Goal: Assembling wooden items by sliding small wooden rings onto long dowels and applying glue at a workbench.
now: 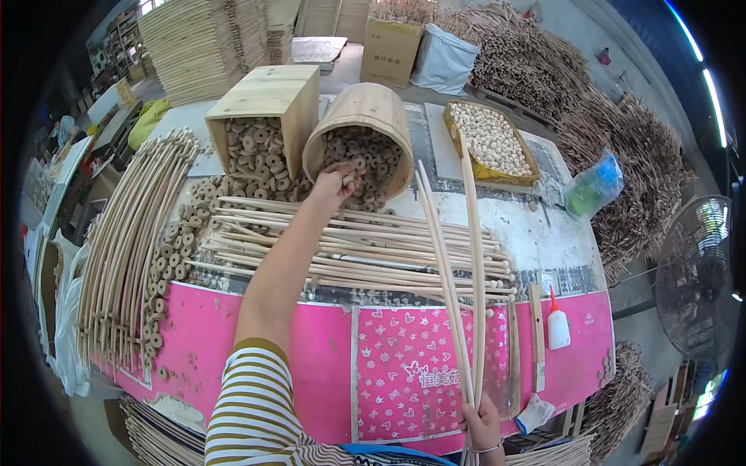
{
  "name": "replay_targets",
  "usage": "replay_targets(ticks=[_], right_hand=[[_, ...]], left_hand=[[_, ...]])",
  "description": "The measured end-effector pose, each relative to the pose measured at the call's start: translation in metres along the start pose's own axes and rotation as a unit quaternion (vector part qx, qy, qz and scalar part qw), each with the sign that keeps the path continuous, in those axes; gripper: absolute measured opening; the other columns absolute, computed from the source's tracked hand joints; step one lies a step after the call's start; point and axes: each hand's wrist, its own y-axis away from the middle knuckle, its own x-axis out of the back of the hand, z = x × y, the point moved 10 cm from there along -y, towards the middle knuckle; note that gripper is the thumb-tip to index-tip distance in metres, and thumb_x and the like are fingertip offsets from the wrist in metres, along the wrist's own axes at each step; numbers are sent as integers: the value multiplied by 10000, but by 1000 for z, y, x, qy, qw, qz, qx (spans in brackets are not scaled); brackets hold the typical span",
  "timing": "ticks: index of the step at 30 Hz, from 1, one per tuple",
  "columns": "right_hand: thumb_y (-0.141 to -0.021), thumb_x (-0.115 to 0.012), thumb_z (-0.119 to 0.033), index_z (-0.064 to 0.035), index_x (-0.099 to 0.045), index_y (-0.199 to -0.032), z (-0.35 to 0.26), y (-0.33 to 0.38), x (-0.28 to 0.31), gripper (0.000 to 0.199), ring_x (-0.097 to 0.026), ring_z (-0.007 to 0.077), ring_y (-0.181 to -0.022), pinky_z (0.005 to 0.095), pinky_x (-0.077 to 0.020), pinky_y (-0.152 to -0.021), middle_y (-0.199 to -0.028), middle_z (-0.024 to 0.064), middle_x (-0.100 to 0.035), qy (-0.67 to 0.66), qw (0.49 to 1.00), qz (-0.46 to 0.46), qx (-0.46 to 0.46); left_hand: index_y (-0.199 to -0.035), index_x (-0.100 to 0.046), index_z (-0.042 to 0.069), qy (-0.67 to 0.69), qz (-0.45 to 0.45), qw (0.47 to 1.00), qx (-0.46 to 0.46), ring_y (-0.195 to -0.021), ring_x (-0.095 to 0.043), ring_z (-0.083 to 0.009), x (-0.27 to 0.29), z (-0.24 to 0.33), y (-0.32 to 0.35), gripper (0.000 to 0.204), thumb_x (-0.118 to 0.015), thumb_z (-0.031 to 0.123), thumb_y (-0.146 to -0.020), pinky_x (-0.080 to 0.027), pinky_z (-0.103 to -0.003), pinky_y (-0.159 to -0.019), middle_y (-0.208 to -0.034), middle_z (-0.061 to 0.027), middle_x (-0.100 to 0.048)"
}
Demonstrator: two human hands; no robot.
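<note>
My left hand (pixel 337 185) reaches into the mouth of a wooden barrel (pixel 371 105) lying on its side. Its fingers are closed around a wooden ring, one of many thick rings (pixel 377 159) heaped inside. Near the table's front edge, my right hand (pixel 483 426) grips the lower ends of long, pale wooden rods (pixel 471 233) that stand up and lean slightly left. Under my left forearm lies a row of similar rods (pixel 373 247), with rounded knobs at their right ends.
Left of the barrel, a wooden box (pixel 268 87) spills more rings. Rods with rings (pixel 132 256) lie at the far left. A yellow tray (pixel 497 144) holds wooden balls. A glue bottle (pixel 558 329) stands at right on the pink table cover (pixel 318 373). A fan (pixel 694 276) stands beyond the right edge.
</note>
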Motion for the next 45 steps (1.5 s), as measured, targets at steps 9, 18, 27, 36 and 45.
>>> replay_targets(ticks=[9, 18, 27, 36, 45], right_hand=[[-994, -603, -125, -15, -532, -1228, -10, 7, -44, 268, -518, 58, -534, 194, -406, -483, -727, 11, -600, 10, 995, -94, -15], [-996, -597, -161, -14, -522, -1202, -2, 41, -63, 263, -529, 57, -579, 189, -405, -484, -763, 11, -601, 9, 988, -157, -16], [-998, -611, -197, -18, -534, -1185, 17, 65, -68, 270, -512, 46, -538, 179, -390, -469, -731, 5, -594, 37, 978, -201, -31], [-1001, -608, -206, -15, -515, -1255, 28, 83, -73, 331, -499, 35, -522, 166, -389, -469, -726, -5, -594, 69, 968, -237, -53], [-995, -610, -199, -30, -535, -1220, 8, 66, -92, 291, -495, 36, -511, 171, -376, -450, -714, -14, -585, 103, 963, -247, -15]], left_hand=[[-1051, -618, 71, -124, 9, 980, -158, -704, -633, -95, -9, 23, 97, 128, -663, 165, -977, -464, -242, -521, -896, -54, -712], [-1046, -631, 42, -138, 1, 967, -214, -647, -603, -77, 30, 52, 159, 126, -664, 139, -973, -456, -220, -526, -878, -47, -712], [-1055, -639, 56, -204, 41, 942, -263, -643, -610, -60, 66, 66, 210, 115, -658, 133, -973, -441, -200, -499, -833, -18, -702], [-1029, -673, 56, -243, 84, 913, -316, -613, -519, -22, 86, 83, 263, 87, -659, 104, -958, -410, -201, -528, -738, 26, -648], [-1044, -654, 62, -335, 107, 864, -361, -548, -461, -34, 64, 76, 330, 76, -634, 66, -970, -358, -232, -466, -663, 29, -541]])
